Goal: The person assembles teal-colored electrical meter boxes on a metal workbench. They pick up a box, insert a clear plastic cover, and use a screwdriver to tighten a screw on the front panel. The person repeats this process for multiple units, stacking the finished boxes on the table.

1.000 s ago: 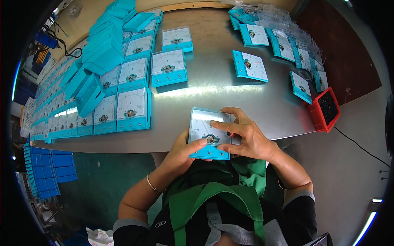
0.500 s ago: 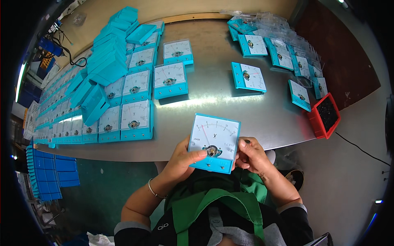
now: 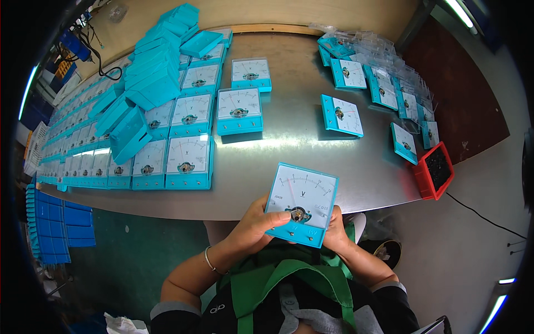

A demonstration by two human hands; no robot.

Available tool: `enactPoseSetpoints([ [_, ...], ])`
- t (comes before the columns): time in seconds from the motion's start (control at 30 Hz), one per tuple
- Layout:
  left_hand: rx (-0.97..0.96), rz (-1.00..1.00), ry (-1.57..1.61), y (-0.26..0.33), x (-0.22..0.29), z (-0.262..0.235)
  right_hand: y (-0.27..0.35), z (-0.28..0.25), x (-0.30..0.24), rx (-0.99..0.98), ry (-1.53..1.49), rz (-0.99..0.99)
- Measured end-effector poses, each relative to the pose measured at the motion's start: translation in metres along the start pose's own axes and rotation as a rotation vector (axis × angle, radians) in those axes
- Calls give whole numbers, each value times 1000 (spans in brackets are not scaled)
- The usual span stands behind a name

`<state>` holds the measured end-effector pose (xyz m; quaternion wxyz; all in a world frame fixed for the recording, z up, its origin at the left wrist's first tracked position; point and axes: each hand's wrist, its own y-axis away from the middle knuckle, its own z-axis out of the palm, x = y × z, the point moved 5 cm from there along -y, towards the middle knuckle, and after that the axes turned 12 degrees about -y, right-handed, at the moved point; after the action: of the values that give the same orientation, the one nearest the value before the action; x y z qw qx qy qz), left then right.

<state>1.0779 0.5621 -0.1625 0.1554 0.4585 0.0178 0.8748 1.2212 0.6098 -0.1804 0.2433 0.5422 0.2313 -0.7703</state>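
A square voltmeter [image 3: 302, 195] with a white dial, red needle and turquoise lower strip is held over the table's near edge, tilted slightly clockwise. My left hand [image 3: 257, 225] grips its lower left side, thumb on the front near the needle pivot and the other fingers underneath. At the lower right edge of the meter is my right hand [image 3: 335, 231]; its fingers pass behind the case and are hidden, so whether they grip it cannot be told. Two more meters, one nearer [image 3: 239, 111] and one farther [image 3: 250, 73], stand left of centre on the metal table [image 3: 289, 122].
Rows of meters [image 3: 189, 156] fill the table's left side, with stacked turquoise cases [image 3: 150, 78] on top. On the right lie a tilted meter [image 3: 342, 116], another meter [image 3: 404, 142], clear covers [image 3: 384, 55] and a red bin [image 3: 425, 177] of small dark parts. Blue crates [image 3: 55, 228] stand at lower left.
The held meter has shifted a little right and nearer in view and turned slightly clockwise. My right hand's fingers, seen curled at its right edge before, have gone behind the case. The whole view has shifted slightly.
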Motion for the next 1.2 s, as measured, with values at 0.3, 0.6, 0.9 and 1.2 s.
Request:
enactPoseSetpoints([
  [0.3, 34, 8, -14, 2, -7, 8, 14, 1, 4, 65, -75, 8],
  [0.6, 13, -22, 18, 0, -10, 11, 16, -2, 4, 44, -100, 22],
  [0.9, 153, 175, -374, 19, 14, -19, -7, 9, -26, -51, -128, 293],
  [1.2, 461, 731, -330, 46, 56, -41, -78, 122, -74, -613, 913, -454],
])
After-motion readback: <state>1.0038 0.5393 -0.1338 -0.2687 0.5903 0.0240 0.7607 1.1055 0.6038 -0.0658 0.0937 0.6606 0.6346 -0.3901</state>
